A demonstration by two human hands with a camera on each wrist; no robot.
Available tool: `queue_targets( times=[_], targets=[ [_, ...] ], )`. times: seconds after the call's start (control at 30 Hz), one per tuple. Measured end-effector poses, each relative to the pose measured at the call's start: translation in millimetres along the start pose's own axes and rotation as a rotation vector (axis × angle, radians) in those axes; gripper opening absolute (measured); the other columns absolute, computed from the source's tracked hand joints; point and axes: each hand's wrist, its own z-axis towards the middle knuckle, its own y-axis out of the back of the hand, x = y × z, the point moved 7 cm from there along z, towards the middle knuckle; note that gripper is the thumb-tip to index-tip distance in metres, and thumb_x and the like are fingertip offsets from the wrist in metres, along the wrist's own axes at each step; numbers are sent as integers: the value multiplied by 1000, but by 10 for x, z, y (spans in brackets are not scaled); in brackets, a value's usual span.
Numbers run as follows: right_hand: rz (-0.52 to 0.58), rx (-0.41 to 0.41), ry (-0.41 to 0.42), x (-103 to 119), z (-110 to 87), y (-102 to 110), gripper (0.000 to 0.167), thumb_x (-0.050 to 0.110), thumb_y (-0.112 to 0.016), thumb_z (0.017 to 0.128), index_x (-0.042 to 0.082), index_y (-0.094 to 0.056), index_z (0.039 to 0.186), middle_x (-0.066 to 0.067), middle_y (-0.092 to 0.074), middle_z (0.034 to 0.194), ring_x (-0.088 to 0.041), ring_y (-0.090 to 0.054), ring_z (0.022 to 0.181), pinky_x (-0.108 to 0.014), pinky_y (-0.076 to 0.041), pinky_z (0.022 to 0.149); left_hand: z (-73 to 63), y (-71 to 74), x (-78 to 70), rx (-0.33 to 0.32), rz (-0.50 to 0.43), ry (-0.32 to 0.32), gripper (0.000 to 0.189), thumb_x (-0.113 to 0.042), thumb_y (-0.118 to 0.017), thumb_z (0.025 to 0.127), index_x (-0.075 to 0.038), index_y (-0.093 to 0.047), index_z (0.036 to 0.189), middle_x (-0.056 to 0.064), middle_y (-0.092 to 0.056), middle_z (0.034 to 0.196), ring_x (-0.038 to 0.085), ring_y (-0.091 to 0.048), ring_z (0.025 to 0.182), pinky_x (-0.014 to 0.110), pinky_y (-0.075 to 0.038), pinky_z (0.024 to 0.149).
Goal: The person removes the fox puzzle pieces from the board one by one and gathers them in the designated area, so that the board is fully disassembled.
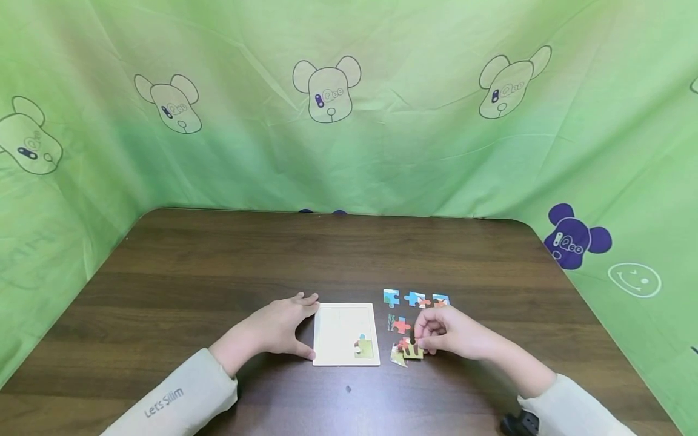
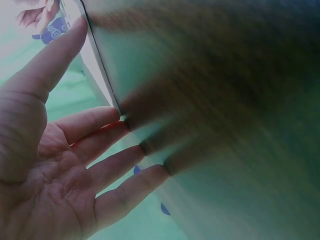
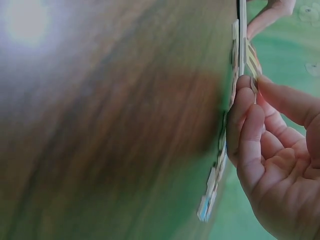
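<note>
A pale square puzzle tray point(image 1: 335, 333) lies on the table, with one green jigsaw piece point(image 1: 364, 349) at its lower right. My left hand point(image 1: 283, 326) rests at the tray's left side, thumb by the near corner and fingers by the far one. Its fingers are spread and fairly straight in the left wrist view. To the right of the tray, my right hand point(image 1: 449, 332) pinches a yellow-green puzzle piece point(image 1: 414, 352) between thumb and fingers. This piece point(image 3: 252, 59) appears tilted in the right wrist view. Beneath it, another puzzle piece point(image 1: 398, 356) is partly covered.
Several loose puzzle pieces lie right of the tray: a blue one point(image 1: 391, 297), a blue-and-orange one point(image 1: 415, 299), one partly behind the right hand point(image 1: 441, 300), and a red one point(image 1: 401, 326). A brown wooden table point(image 1: 272, 254) meets a green curtain point(image 1: 403, 151) behind.
</note>
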Motion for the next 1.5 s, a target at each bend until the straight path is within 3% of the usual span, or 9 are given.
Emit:
queue_targets(
  times=[0.47,0.6,0.9,1.2,1.5],
  targets=[
    [28,27,-46,-47,-154,65,10,-1,-63,89,-10,-59,92,-5,-63,77,-3,-59,69,-24,-52,60,-12,-23,32,2,-10,8,88,-41,-85,75,1,-49,144,15,-42,156,39,-39,145,50,-37,115],
    [13,29,-50,-69,-194,54,4,-3,-63,89,-6,-60,91,-5,-62,75,-3,-56,66,-23,-50,58,-10,-25,17,5,-18,3,88,-40,-85,75,2,-49,144,15,-42,156,39,-39,145,50,-37,115],
    [-90,-10,-82,-56,-215,102,4,0,-66,88,-1,-62,88,-1,-63,73,-1,-54,64,-21,-49,57,0,-5,15,-3,3,-3,89,-42,-84,75,2,-49,144,15,-42,156,39,-39,144,50,-38,115],
    [-319,-103,-95,34,-202,128,7,7,-71,87,8,-64,87,8,-60,74,2,-51,65,-20,-47,58,0,6,10,-6,5,-5,89,-41,-85,74,3,-50,143,16,-43,155,40,-40,144,50,-39,114],
    [-358,-108,-33,194,-39,88,4,7,-71,87,8,-67,89,8,-64,79,3,-54,71,-20,-50,64,-2,-1,6,-1,0,0,89,-41,-85,75,2,-49,143,16,-43,155,39,-39,144,50,-38,115]
  ],
)
